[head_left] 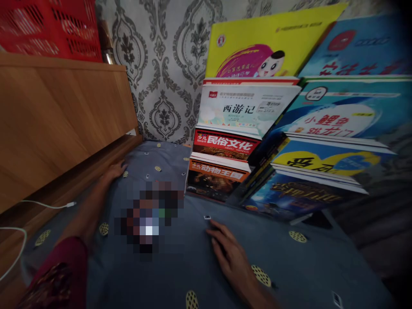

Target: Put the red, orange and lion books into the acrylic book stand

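My left hand point(115, 171) reaches far forward along the wooden cabinet's base, resting on the dark blue patterned cloth point(180, 274). Its fingers look stretched out, a bit blurred, and I see nothing in them. My right hand point(232, 254) lies on the cloth nearer to me, fingers extended and holding nothing. Just beyond it stand books in two stepped columns, among them an orange and black book point(217, 178) and a dark blue book point(299, 195). Between my hands, a pixelated patch point(149, 219) hides whatever lies there.
A wooden cabinet point(64, 107) borders the left side, with a red plastic basket point(75, 30) on top. A white cable point(48, 205) sticks out over its lower edge. Patterned wallpaper point(164, 86) covers the wall behind. Taller books, including a yellow book point(244, 38), rise at the back right.
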